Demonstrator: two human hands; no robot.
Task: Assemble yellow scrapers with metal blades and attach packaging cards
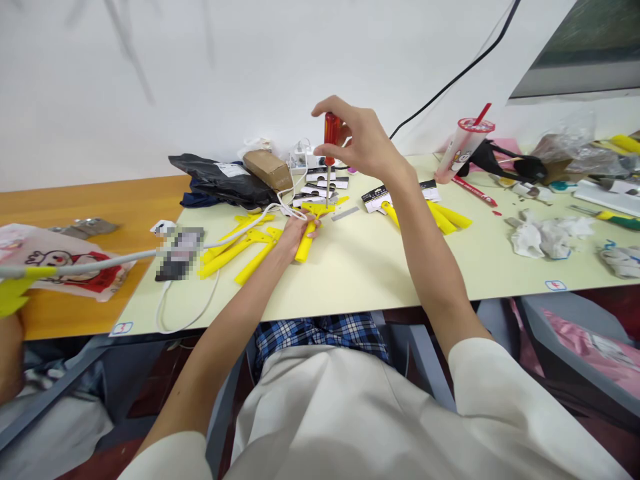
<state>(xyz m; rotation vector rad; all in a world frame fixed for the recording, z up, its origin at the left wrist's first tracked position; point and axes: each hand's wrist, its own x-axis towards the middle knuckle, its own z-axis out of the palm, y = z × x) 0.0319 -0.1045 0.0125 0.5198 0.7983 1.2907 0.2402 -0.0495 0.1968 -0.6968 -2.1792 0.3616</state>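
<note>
My left hand (294, 236) is closed around the handle of a yellow scraper (304, 251), holding it low over the table. Upright above its head stands a screwdriver (329, 155) with a red handle, its shaft pointing down at the scraper; whether the tip sits in a screw is too small to tell. The fingers of my right hand (369, 138) grip the screwdriver's handle from the side. A thin grey blade (345, 213) lies just right of the scraper head. More yellow scrapers (227, 257) lie left of my left hand, and yellow handles (449, 217) lie beyond my right forearm.
A white cable (240, 230) crosses near my left hand, past a phone (181, 253). Black packaging (227, 181) and a cardboard box (269, 169) sit behind. To the right are a cup (463, 148) with a straw, crumpled tissues (545, 233) and a green-yellow tool (617, 218).
</note>
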